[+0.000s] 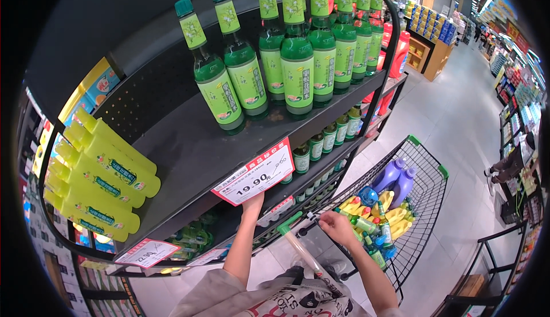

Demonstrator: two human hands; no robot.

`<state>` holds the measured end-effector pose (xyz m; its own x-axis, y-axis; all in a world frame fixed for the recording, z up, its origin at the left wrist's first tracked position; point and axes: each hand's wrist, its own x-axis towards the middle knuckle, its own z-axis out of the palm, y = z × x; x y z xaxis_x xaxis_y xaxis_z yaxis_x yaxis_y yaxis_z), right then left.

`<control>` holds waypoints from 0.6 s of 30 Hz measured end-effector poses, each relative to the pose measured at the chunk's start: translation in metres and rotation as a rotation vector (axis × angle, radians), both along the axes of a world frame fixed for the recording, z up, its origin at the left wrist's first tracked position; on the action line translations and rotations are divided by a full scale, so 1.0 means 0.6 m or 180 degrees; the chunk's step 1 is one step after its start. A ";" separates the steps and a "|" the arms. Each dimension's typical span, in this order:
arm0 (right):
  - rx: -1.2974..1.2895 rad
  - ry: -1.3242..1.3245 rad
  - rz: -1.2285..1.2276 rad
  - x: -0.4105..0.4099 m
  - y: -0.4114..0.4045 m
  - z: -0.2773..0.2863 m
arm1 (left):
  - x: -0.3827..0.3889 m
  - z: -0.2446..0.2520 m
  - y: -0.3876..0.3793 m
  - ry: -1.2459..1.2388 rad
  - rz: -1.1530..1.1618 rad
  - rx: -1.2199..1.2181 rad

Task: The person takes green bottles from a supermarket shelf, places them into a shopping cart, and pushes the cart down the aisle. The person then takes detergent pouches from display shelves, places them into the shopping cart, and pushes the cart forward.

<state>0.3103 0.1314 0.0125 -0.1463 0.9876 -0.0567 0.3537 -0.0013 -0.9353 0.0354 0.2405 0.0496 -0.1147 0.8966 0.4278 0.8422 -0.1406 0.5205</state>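
My left hand (253,204) reaches in behind a red-and-white price sign (258,173), and its fingers are hidden there. The sign hangs at the front edge of a black metal shelf (184,153). Tall green glass bottles (297,63) with teal caps stand on that shelf above the hand. Smaller green bottles (316,147) line the tier below. My right hand (337,227), its fingers curled, is over the near rim of a wire shopping cart (429,201). Whether it grips anything is not clear. The cart's handle (300,248) passes between my forearms.
Lime-yellow bottles (103,179) stand at the shelf's left end. Purple jugs (401,183), yellow bottles (393,214) and green bottles (384,226) lie in the cart. A tiled aisle (459,115) runs along the right, where a person's legs (507,166) show beside stocked shelves.
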 end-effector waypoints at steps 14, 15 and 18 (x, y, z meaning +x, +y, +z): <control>0.0119 -0.0094 -0.0220 0.004 -0.016 0.013 | -0.021 -0.029 0.002 -0.0546 0.0275 0.0727; 0.0160 -0.0062 -0.0240 0.008 -0.013 0.014 | -0.016 -0.021 -0.006 -0.0537 0.0266 0.0713; 0.0157 0.0198 -0.0328 0.006 -0.005 0.029 | -0.001 0.015 -0.045 -0.1714 0.0450 0.0509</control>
